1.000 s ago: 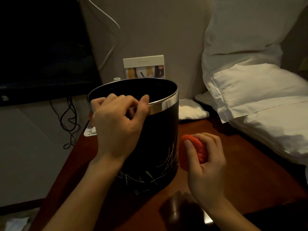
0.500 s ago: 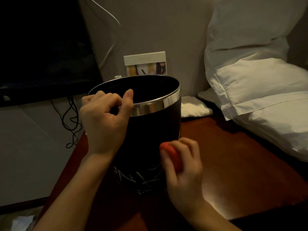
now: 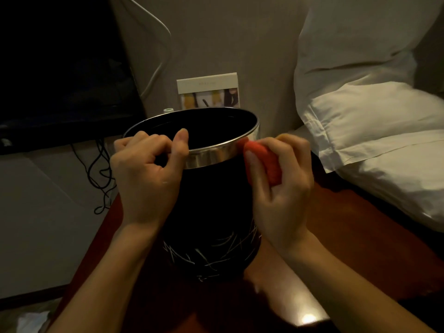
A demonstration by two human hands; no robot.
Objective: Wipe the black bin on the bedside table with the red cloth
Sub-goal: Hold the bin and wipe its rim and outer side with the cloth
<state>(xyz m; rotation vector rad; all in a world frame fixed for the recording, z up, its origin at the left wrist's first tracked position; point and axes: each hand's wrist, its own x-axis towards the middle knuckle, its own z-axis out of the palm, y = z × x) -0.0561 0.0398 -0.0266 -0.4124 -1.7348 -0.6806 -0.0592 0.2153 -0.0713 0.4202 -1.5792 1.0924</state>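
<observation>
Red cloth (image 3: 264, 162) bunched in our right hand (image 3: 281, 188), pressed to the black bin (image 3: 211, 203) on the bedside table (image 3: 348, 236).

Nearest us, the dark body of the bin stands upright on the wood, between our wrists. Our left hand (image 3: 146, 176) curls over the near-left rim, thumb on the steel band (image 3: 211, 156), steadying it. Our right fingers wrap tight round the wadded cloth, which touches the band's right side just below the lip. We should press firmly, follow the curve, and brace against tipping. Beyond sit a card (image 3: 209, 92) and pillows (image 3: 372, 111).
</observation>
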